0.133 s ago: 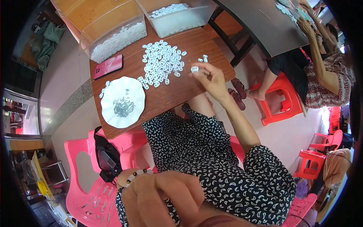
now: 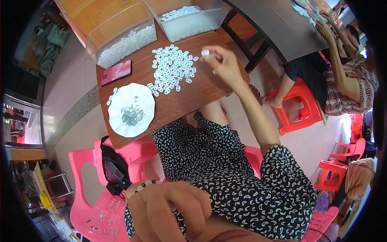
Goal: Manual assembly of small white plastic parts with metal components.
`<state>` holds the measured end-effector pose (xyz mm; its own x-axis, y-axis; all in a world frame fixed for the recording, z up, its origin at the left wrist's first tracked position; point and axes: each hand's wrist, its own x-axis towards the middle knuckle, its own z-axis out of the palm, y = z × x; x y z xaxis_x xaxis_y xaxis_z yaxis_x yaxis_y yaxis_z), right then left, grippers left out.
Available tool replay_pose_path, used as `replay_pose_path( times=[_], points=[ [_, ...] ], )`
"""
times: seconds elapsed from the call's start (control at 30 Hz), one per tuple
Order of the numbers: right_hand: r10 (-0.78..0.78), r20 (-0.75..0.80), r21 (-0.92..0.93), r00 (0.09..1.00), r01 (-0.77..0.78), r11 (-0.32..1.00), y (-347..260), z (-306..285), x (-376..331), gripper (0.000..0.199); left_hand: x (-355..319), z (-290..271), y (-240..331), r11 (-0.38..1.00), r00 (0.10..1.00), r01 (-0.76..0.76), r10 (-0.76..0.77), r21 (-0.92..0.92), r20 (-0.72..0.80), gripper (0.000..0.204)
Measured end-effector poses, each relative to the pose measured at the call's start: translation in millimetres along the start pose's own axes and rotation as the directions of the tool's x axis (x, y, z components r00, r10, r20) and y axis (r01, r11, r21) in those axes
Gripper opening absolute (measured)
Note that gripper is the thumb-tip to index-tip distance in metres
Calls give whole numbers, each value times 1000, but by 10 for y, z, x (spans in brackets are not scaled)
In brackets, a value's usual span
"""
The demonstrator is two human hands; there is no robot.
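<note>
Above the right part of the brown table [image 2: 189, 99], my right hand [image 2: 224, 66] pinches a small white oval piece [image 2: 205, 53] between thumb and fingertips. A loose heap of similar white pieces with two dark holes [image 2: 173, 66] lies just left of that hand. My left hand [image 2: 171, 207], with a beaded bracelet at its wrist, is close up at the bottom with its fingers curled; anything inside them is hidden. On the table's near left stands a white wavy-edged plate [image 2: 121, 92] with a small pile of tiny grey metal parts [image 2: 133, 115].
Two clear plastic bins [image 2: 129, 46] [image 2: 193, 26] full of white pieces stand at the back. A pink phone [image 2: 116, 72] lies left of the heap. Pink chairs [image 2: 80, 173] flank me. At a dark table [image 2: 278, 28] to the right, another person [image 2: 346, 80] works beside a red stool [image 2: 296, 105].
My right hand has moved away from me toward the table's far side, still pinching the white piece. The curled left hand has shifted slightly left.
</note>
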<state>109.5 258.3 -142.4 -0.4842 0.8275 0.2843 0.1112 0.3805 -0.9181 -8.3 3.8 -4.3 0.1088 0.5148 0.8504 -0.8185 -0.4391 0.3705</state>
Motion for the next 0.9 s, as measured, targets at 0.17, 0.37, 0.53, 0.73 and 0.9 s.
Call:
replay_pose_path(
  times=[0.17,0.37,0.53,0.73,0.9],
  points=[
    [-188,-160,-178,969,159,971,-55,-33,1187,37,-179,-15,-23,998,994,61,-59,-18,95,42],
    [-253,-372,-508,893,32,861,166,-61,2036,39,-395,-226,-138,954,947,297,-288,42,-140,34],
    [-292,-131,-393,948,220,893,54,143,1408,24,-801,-592,-258,823,751,542,-382,172,-538,40],
    [-336,319,-454,886,454,767,244,264,310,10,-1058,-1071,-564,382,418,887,-432,258,-799,21],
    [-284,418,-519,863,483,705,394,357,62,11,-1343,-1442,-629,397,286,913,-450,97,-846,23]
  ],
)
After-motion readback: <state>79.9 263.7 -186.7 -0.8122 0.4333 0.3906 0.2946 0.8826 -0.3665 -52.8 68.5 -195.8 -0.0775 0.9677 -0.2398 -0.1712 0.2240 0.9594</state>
